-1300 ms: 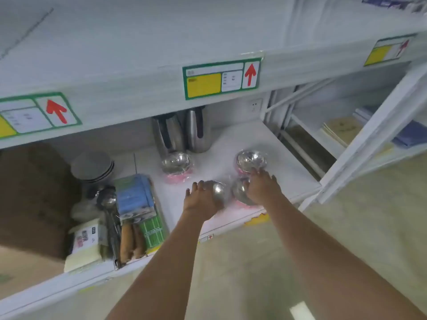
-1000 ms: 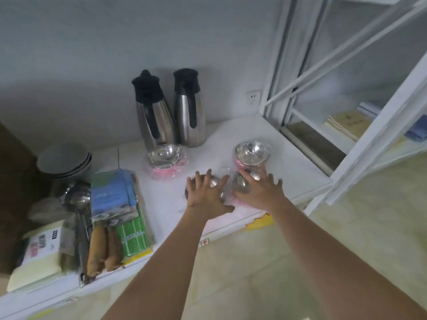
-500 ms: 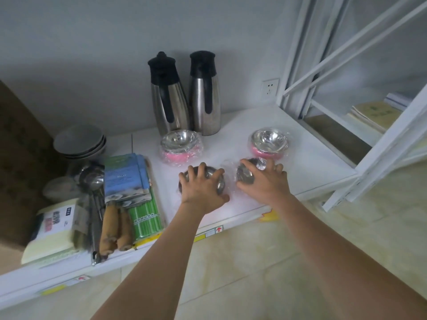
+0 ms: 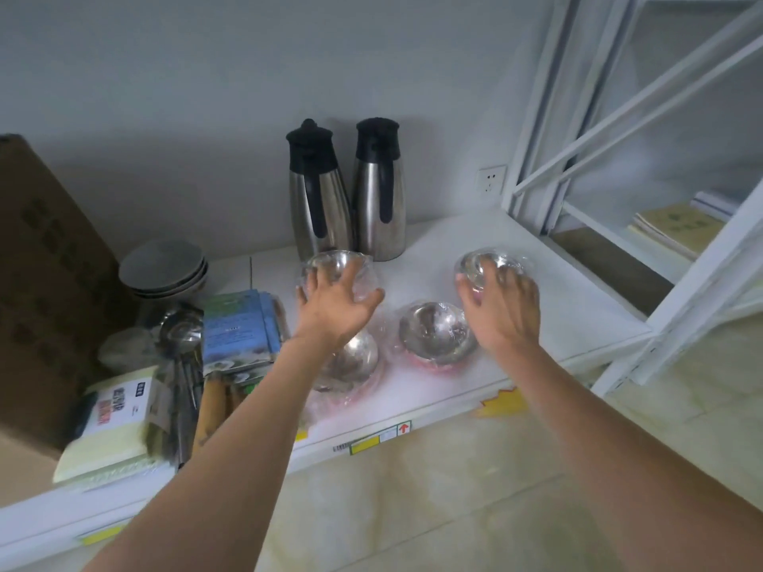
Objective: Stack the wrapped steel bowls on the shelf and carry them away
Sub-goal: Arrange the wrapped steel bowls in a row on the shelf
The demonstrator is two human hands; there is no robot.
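Note:
Four steel bowls in clear wrap with pink bases sit on the white shelf (image 4: 578, 307). My left hand (image 4: 334, 303) spans the back-left wrapped bowl (image 4: 330, 262), fingers over its top and thumb on its right side. My right hand (image 4: 501, 311) covers the near half of the back-right wrapped bowl (image 4: 483, 262), its fingers blurred. Both bowls rest on the shelf. The front-right wrapped bowl (image 4: 433, 332) lies uncovered between my wrists. My left wrist partly hides the front-left wrapped bowl (image 4: 359, 361).
Two steel thermos jugs (image 4: 342, 192) stand just behind the bowls. Left of my arm lie boxed goods (image 4: 235, 328), ladles (image 4: 181, 336), stacked grey dishes (image 4: 163, 268) and a cardboard box (image 4: 45, 282). White shelf uprights (image 4: 702, 282) rise on the right, with tiled floor below.
Both hands left the two front bowls and moved back onto the two rear bowls. The view dropped below the upper shelf and came closer.

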